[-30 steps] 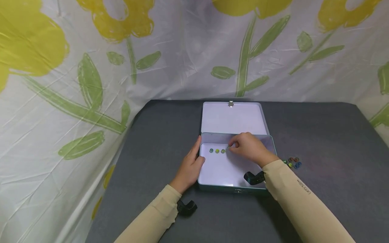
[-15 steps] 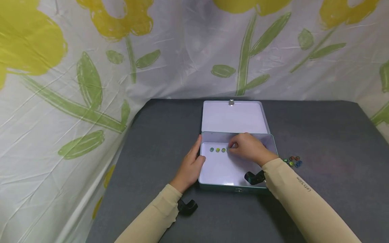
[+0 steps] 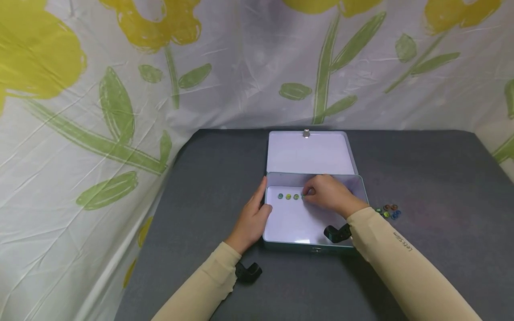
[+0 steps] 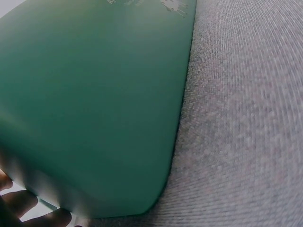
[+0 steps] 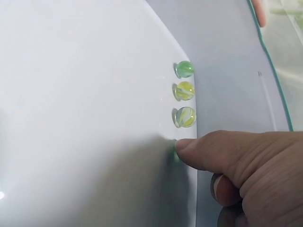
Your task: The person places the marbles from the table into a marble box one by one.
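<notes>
A green tin box (image 3: 309, 244) with a white inside lies before me, its lid (image 3: 309, 152) folded back. My left hand (image 3: 250, 220) holds the box's left wall, its fingers along the outside and the thumb over the rim; several fingertips (image 4: 52, 218) show at the wall in the left wrist view. Inside, my right hand (image 3: 327, 192) pinches a green glass marble (image 5: 176, 151), mostly hidden behind the thumb, close over the floor by the back wall. Beside it sit a green marble (image 5: 184, 69), a yellow marble (image 5: 184, 91) and a clear yellow-streaked marble (image 5: 185, 117) in a row.
Several loose marbles (image 3: 387, 211) in brown, blue, yellow and green lie on the dark grey tabletop (image 3: 429, 187), right of the box beside my right forearm. A flower-printed curtain (image 3: 249, 67) hangs behind and along the left.
Both hands keep their places at the box, and the marble row stays as it was. The head view has tilted slightly, so the scene sits a little higher in it.
</notes>
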{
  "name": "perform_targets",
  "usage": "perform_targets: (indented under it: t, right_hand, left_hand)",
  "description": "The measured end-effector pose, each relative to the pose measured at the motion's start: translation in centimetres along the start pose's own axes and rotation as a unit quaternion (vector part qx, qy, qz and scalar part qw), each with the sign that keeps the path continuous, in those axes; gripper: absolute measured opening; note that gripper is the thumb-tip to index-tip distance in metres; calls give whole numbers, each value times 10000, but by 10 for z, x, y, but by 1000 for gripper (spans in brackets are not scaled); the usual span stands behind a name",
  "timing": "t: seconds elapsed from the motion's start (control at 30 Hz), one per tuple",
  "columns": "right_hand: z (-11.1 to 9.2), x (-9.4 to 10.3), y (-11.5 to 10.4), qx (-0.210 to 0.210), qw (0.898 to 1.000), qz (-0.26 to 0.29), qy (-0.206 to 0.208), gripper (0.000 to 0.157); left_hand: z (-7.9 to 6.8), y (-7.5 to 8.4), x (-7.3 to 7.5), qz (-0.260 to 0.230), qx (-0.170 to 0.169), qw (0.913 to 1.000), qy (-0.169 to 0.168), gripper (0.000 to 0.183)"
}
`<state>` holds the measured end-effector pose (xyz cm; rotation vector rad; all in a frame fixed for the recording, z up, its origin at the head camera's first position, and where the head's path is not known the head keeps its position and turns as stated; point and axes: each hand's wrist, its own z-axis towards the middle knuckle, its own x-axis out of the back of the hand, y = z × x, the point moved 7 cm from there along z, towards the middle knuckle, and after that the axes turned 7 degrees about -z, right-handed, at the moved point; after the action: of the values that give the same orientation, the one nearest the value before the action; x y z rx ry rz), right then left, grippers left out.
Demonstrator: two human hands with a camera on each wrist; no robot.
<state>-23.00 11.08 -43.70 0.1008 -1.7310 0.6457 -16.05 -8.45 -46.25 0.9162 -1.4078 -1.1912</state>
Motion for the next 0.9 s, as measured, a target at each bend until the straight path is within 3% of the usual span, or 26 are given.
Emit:
perform_targets:
  t: [0.33, 0.9]
  right_hand:
    - [0, 1, 0, 52, 10000, -38, -37, 11]
    - [-3, 9, 3, -74, 9986, 463, 239, 10]
  left_hand:
    - [1, 0, 0, 7, 10, 10000, -1, 73]
    - [0, -2, 0, 63, -1, 10000, 6, 73]
